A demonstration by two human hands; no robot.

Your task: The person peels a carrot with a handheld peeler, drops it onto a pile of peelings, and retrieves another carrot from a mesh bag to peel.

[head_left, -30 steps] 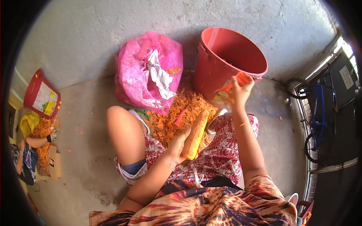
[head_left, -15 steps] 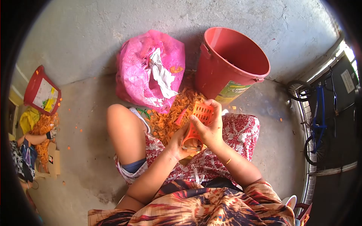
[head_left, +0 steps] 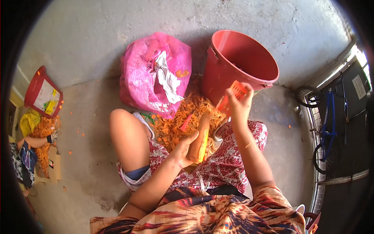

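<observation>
My left hand (head_left: 183, 152) is closed around the lower part of a large carrot (head_left: 201, 138), held upright over my lap. Its skin is brownish orange, with a bright, smooth peeled strip down the right side. Up and to the right, my right hand (head_left: 241, 105) grips an orange peeler (head_left: 238, 89) with a perforated handle, apart from the carrot. The peeler is slightly blurred and my fingers partly cover it. Below both hands lies a heap of orange peelings (head_left: 171, 128), with a red-handled tool (head_left: 186, 123) on top.
A pink mesh sack (head_left: 136, 74) with white paper on it stands ahead, beside a tall red bucket (head_left: 222, 70). At far left, another person's arm (head_left: 37, 142) is near more peelings and a red tub (head_left: 43, 93). A blue bicycle (head_left: 329, 128) is at right.
My right hand has moved up and right with the peeler, away from my left hand. The carrot now shows fully in my left hand, tilted up.
</observation>
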